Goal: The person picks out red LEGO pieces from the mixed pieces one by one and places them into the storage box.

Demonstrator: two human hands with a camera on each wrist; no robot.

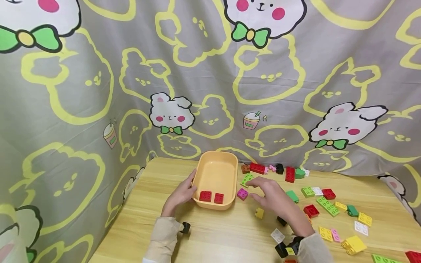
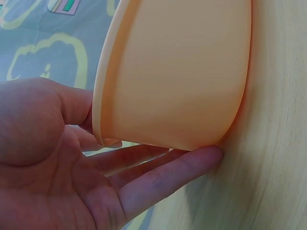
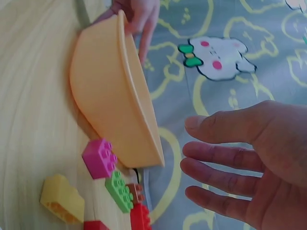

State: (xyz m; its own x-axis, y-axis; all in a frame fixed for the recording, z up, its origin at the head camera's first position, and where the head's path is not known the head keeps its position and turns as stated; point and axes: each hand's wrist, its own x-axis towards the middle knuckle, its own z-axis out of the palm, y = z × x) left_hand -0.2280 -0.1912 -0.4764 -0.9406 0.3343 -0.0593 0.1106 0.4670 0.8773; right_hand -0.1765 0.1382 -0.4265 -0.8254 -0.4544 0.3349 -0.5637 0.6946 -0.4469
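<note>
An orange-yellow plastic tub (image 1: pixel 215 175) stands on the table, with two red toy bricks (image 1: pixel 205 196) lying in its near end. My left hand (image 1: pixel 181 191) holds the tub's left side, thumb at the rim and fingers along the outer wall (image 2: pixel 177 72). To the right of the tub, my right hand (image 1: pixel 271 195) hovers with fingers extended and nothing in them. Closest to it are a magenta brick (image 1: pixel 242 194) and a lime green brick (image 1: pixel 247 179). In the right wrist view, the magenta brick (image 3: pixel 100 158) sits beside the tub, apart from the fingers (image 3: pixel 220 167).
Many loose bricks lie over the table's right side, among them a long lime brick (image 1: pixel 327 206), a yellow brick (image 1: pixel 353 244) and a white brick (image 1: pixel 361 228). A row including a red brick (image 1: pixel 290 174) runs along the back. Patterned cloth (image 1: pixel 210 80) hangs behind and at left.
</note>
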